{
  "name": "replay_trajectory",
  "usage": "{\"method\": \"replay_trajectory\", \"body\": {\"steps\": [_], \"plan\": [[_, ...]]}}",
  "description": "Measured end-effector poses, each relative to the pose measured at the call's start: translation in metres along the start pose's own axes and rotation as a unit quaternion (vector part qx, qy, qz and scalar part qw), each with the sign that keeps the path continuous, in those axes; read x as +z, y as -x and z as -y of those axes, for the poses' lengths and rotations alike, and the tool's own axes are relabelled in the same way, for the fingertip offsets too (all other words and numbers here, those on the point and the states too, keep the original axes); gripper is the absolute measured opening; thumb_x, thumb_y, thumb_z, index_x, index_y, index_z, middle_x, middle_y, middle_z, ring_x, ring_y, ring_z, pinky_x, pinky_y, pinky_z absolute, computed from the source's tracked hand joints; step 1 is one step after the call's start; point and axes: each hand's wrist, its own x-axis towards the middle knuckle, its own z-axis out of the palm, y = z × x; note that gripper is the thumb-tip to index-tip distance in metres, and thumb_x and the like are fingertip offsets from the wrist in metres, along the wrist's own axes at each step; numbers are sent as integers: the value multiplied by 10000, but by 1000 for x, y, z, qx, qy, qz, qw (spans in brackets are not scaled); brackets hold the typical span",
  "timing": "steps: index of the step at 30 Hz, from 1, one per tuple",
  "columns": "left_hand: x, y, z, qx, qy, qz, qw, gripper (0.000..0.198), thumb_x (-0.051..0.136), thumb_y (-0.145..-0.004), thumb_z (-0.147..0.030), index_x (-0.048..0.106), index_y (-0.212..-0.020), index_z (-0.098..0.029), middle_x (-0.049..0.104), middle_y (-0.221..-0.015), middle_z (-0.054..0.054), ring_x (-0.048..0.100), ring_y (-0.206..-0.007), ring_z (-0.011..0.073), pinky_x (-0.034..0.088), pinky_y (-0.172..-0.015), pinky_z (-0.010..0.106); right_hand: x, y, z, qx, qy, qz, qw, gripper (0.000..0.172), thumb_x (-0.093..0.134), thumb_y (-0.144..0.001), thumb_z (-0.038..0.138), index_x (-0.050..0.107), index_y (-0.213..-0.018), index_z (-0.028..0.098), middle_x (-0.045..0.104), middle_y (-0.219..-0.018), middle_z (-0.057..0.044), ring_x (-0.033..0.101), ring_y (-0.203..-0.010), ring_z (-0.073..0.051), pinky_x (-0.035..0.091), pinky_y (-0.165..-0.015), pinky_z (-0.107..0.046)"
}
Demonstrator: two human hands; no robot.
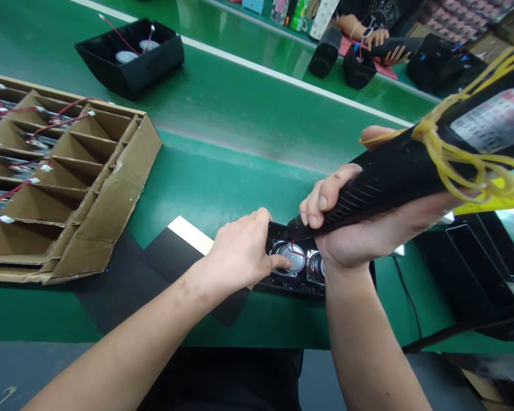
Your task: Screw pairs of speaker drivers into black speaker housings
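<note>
My right hand [360,228] is wrapped round a black electric screwdriver [377,177], tilted with its tip end down over the speaker housing. Yellow bands [432,137] are tied about its body. The black speaker housing [297,284] lies on the table with two round speaker drivers [297,260] in it and red wires between them. My left hand [244,251] grips the left end of this housing, the thumb resting on the left driver. The screwdriver's tip and part of the right driver are hidden by the tool and my right hand.
At left stands a cardboard divider box [111,211] with wired speaker drivers in some cells. Another black housing [132,63] with drivers sits at the back. Black sheets [132,285] lie beside the box. A co-worker's hands [381,45] hold a black part across the table.
</note>
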Motion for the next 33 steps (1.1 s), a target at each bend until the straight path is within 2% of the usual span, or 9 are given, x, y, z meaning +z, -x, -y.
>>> {"method": "replay_trajectory", "body": {"steps": [4, 9, 11, 16, 21, 28, 31, 33], "plan": [[0, 0, 0, 0, -2, -1, 1000, 585, 836, -802, -625, 502, -1088, -239, 739, -1031, 50, 733, -952, 334, 426, -644, 360, -1, 2, -5, -4, 8, 14, 1000, 682, 693, -726, 894, 659, -1059, 300, 562, -543, 91, 445, -369, -124, 353, -350, -270], [1, 0, 1, 7, -4, -6, 1000, 559, 823, -816, -618, 479, -1047, -243, 729, -1027, 54, 727, -952, 347, 436, -656, 380, -7, 6, -20, -73, 6, 59, 996, 554, 641, -852, 814, 690, -1059, 302, 578, -587, 72, 422, -353, -112, 348, -319, -258], [0, 0, 0, 11, -4, -5, 1000, 533, 823, -828, -591, 474, -1030, -243, 725, -1015, 53, 725, -956, 351, 444, -674, 392, -8, 7, -23, -68, 6, 61, 996, 528, 634, -870, 792, 689, -1062, 304, 582, -593, 70, 427, -357, -109, 349, -324, -253], [-1, -1, -2, 17, -4, 1, 1000, 498, 821, -843, -555, 461, -995, -248, 722, -1002, 45, 719, -1022, 368, 467, -753, 432, -10, 10, -27, -39, -21, 67, 997, 569, 697, -791, 814, 689, -1037, 301, 592, -608, 76, 433, -368, -109, 357, -332, -241], [-1, -1, -3, 13, -6, 0, 1000, 468, 806, -859, -524, 456, -1005, -248, 728, -1053, 55, 715, -1073, 362, 469, -802, 443, -11, 9, -30, -54, -40, 98, 993, 499, 661, -851, 737, 688, -1033, 273, 571, -582, 64, 406, -342, -117, 325, -301, -236], [-4, -1, -5, 7, -14, 6, 1000, 461, 805, -859, -524, 465, -1008, -250, 733, -1056, 44, 723, -1054, 348, 486, -801, 442, -18, 8, -42, -42, -12, 115, 992, 609, 633, -832, 796, 648, -1121, 260, 556, -659, 41, 423, -377, -124, 337, -293, -255], [-4, 0, -6, 3, -23, 3, 1000, 451, 797, -867, -508, 483, -1049, -240, 743, -1076, 75, 727, -1071, 386, 509, -801, 475, -17, 8, -32, -49, -7, 109, 993, 605, 593, -877, 783, 635, -1189, 266, 578, -664, 39, 470, -387, -133, 380, -323, -267], [-3, 0, -6, 1, -32, 3, 999, 457, 790, -871, -504, 506, -1090, -221, 756, -1058, 105, 735, -1066, 415, 524, -819, 515, -17, 8, -8, -83, -21, 79, 993, 581, 616, -880, 769, 642, -1183, 275, 601, -647, 46, 485, -380, -134, 395, -329, -265]]}}
